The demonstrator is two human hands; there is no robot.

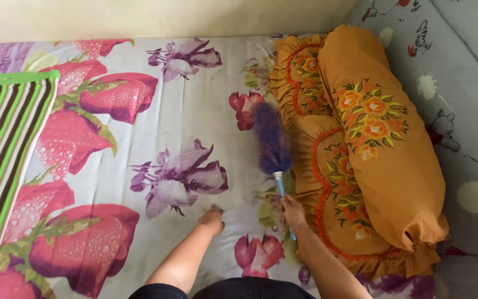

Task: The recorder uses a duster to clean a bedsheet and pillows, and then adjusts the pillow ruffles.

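- Duster (272, 138): blue-purple fluffy head, blurred, with a white collar and a pale blue handle below it. Sits over the bedsheet (195, 105) right at the left edge of the pillow (311, 160), head pointing away from the person.
- Right hand (292, 211): closed around the lower end of the duster handle, fingers wrapped, just left of the pillow's frilled edge.
- Left hand (212, 220): down on the sheet, fingers curled in and seemingly pinching a small bit of something at the fabric; can't tell what it is. Near the right hand, not touching it.
- Bedsheet: pale with big red and purple flower prints, spread flat across most of the view.
- Pillow: orange, ruffled border, embroidered flowers, lying flat at the right side of the sheet.
- Bolster (383, 133): orange, same flower embroidery, lying on top of the pillow along its right side, tied end toward the person.
- Striped cloth (1, 149): green, brown and white stripes, folded at the far left edge of the sheet, well apart from both hands.
- Grey printed fabric (460, 83) with small cartoon figures lies right of the bolster.
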